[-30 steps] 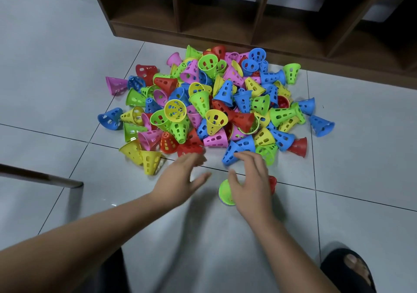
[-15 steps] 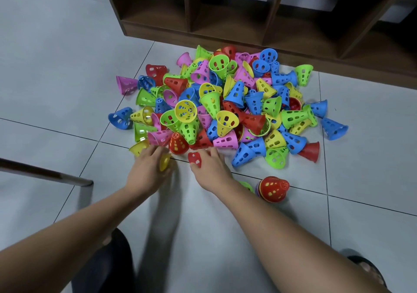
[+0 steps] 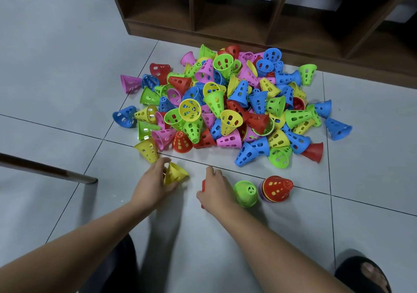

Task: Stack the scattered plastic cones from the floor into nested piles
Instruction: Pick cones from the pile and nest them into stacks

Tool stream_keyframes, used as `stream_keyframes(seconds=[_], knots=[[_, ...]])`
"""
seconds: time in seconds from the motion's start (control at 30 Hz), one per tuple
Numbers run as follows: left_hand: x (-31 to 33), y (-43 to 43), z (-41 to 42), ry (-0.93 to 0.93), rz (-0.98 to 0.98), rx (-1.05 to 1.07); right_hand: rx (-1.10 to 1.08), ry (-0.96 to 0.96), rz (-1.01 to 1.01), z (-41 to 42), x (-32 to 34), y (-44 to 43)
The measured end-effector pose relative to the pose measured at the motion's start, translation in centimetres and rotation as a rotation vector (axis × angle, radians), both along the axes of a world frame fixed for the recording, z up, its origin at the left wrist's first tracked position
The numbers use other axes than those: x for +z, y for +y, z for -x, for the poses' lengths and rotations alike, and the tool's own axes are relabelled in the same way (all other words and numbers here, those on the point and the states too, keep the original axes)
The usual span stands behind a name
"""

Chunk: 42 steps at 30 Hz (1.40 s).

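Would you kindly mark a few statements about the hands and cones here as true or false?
1. The left hand grips a yellow cone. True.
2. The right hand is empty. False: it grips a red cone, mostly hidden.
3. The nested stack has a red top. True.
4. The green cone lies inside the big pile. False: it stands apart, between the right hand and the stack.
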<state>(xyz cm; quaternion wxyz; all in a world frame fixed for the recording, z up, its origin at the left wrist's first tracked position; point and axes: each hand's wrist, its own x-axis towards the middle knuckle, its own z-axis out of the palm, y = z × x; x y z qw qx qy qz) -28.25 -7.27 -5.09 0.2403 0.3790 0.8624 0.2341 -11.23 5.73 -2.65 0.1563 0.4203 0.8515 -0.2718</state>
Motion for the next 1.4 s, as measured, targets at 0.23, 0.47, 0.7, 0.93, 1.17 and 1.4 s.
stream_keyframes(seconds=[0.23,0.47,0.7,0.93,1.17,1.4], knots=[[2.2,1.9,-0.6,0.003,-0.126,-0.047,-0.082,0.449,-0.115,-0.4,5.5,0.7],[7.2,4.8,-3.9,-0.02,-0.282,-0.3,-0.407,0.87,-0.269,-6.1,10.4,3.7],[9.8,6.5,-7.6,-0.036,-0.324,-0.505,-0.7,0.853,-0.359,-13.3,8.2,4.6],[9.2,7.3,-10.0,-0.015,-0.287,-0.598,-0.73,0.744,-0.308,-16.0,5.0,4.1],[7.8,7.6,-11.5,-0.017,-0.219,-0.651,-0.776,0.651,-0.11,-16.5,4.0,4.0],[6.3,6.1,-9.2,-0.02,-0.154,-0.564,-0.737,0.535,-0.094,-13.9,3.4,3.3]])
